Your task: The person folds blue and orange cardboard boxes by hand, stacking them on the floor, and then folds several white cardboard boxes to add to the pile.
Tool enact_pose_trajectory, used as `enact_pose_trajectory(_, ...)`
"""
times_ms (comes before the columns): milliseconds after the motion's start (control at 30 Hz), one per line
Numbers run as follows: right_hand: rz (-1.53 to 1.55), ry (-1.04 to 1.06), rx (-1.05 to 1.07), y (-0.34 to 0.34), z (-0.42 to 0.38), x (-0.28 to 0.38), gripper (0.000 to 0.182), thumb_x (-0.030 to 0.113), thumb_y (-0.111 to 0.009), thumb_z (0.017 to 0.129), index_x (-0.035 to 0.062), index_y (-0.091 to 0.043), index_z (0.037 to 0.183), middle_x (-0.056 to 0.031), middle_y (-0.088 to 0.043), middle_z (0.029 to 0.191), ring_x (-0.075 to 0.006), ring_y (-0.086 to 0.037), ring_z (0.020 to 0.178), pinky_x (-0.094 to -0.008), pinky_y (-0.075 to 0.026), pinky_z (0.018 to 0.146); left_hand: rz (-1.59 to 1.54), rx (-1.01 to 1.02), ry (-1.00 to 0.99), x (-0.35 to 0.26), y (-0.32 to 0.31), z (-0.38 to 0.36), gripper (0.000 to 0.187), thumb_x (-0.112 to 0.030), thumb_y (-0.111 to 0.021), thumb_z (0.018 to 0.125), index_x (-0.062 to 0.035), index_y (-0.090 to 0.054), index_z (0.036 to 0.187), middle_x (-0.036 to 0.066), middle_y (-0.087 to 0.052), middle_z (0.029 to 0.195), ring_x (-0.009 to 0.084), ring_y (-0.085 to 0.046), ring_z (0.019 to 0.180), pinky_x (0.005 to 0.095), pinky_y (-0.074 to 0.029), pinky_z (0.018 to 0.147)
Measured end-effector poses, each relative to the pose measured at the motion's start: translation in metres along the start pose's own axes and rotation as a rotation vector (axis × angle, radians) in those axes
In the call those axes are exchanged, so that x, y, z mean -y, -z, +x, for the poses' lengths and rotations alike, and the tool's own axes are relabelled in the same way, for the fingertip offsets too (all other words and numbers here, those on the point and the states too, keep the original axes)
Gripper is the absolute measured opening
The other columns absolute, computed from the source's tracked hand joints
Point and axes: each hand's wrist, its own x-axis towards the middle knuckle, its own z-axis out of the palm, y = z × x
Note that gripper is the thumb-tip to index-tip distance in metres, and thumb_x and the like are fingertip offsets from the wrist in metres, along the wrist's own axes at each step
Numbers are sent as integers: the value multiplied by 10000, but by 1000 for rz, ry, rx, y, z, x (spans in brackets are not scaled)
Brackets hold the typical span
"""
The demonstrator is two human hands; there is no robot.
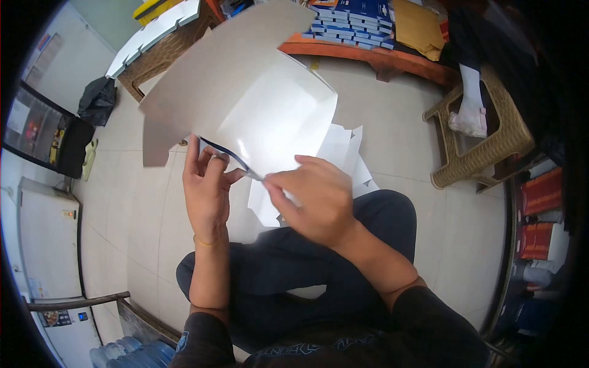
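A large sheet of white and grey cardboard (270, 116), partly folded, stands tilted in front of me. My left hand (208, 178) is at its lower left edge, fingers bent around a dark-edged strip (224, 149) along that edge. My right hand (316, 199) pinches the strip's right end between thumb and fingers; that hand is slightly blurred. More white cut cardboard (350, 153) lies on the floor behind my right hand, near my knee.
A wicker stool (485, 150) with a person's foot (469, 119) on it is at the right. Stacked blue boxes (353, 24) and brown envelopes (419, 27) rest on an orange table (356, 52). A black bag (98, 101) sits at the left; water bottles (132, 352) stand lower left.
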Motion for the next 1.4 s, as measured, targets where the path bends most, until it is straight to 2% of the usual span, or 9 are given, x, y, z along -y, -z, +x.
enact_pose_trajectory(200, -158, 17, -181, 0, -1, -2, 148, 11, -807, 772, 16, -754, 910, -113, -716, 866, -275, -681, 763, -370, -594, 718, 105, 73, -197, -2, -19, -18, 489, 132, -517, 902, 63, -490, 1386, 115, -572, 1285, 218, -629, 1093, 346, -613, 869)
enact_pose_trajectory(367, -127, 51, -148, 3, 2, -1, 177, 43, -791, 791, 29, -772, 966, -98, -696, 974, -293, -635, 898, -349, -564, 690, 621, 243, -492, -1, -11, -19, 665, -29, -751, 854, 9, -485, 1461, 137, -525, 1436, 266, -517, 1332, 329, -425, 1102)
enact_pose_trajectory(600, 11, -23, -79, 20, 17, 15, 290, 82, -836, 726, 51, -771, 1007, -95, -690, 1014, -341, -608, 895, -463, -528, 855, 232, 20, -2, -1, -13, -13, 611, -72, -622, 973, 20, -370, 1521, 170, -463, 1508, 260, -534, 1308, 334, -517, 990)
enact_pose_trajectory(733, 768, -246, -16, 88, 18, 69, 144, 157, -764, 853, 80, -703, 958, -85, -671, 967, -289, -619, 908, -437, -552, 799, 1237, -147, -810, 6, 54, 19, 298, -11, -464, 995, 20, -591, 1263, 268, -447, 1532, 352, -531, 1342, 461, -420, 1112)
enact_pose_trajectory(800, 1138, -350, -100, 102, 14, 94, 97, 185, -753, 889, 112, -691, 905, -60, -677, 973, -282, -618, 873, -449, -552, 751, -46, -273, -245, -22, 23, 23, 325, -119, -494, 1019, 43, -560, 1293, 203, -540, 1444, 317, -575, 1275, 439, -465, 1066)
enact_pose_trajectory(933, 1564, 136, -177, 83, 16, 81, 31, 175, -786, 876, 144, -789, 881, -88, -747, 1083, -343, -595, 941, -443, -478, 720, -20, -239, -137, -32, 41, 29, 543, -225, -482, 1024, 84, -384, 1460, 164, -495, 1481, 254, -552, 1305, 354, -441, 1085)
enact_pose_trajectory(1133, 1693, 49, -348, 73, 5, 102, 98, 116, -755, 887, 113, -761, 790, -61, -758, 989, -330, -594, 863, -408, -463, 673, -56, -270, -186, -33, 55, 33, 472, -278, -515, 1028, 47, -503, 1370, 131, -628, 1298, 217, -630, 1172, 348, -513, 963)
enact_pose_trajectory(1333, 1653, 61, 106, 100, 14, 70, 56, 146, -757, 896, 106, -789, 874, -80, -758, 1020, -336, -596, 885, -413, -494, 702, 684, -413, -530, -72, 222, 56, 277, -194, -534, 1017, 23, -626, 1164, 95, -669, 1113, 175, -643, 1003, 302, -506, 904)
enact_pose_trajectory(1400, 1537, 76, 225, 113, 18, 44, 65, 128, -748, 894, 83, -784, 924, -108, -747, 1061, -349, -628, 929, -423, -526, 741, 651, -508, -334, -100, 223, 30, 322, -213, -541, 968, 22, -643, 1163, 83, -673, 1059, 161, -629, 866, 283, -519, 766)
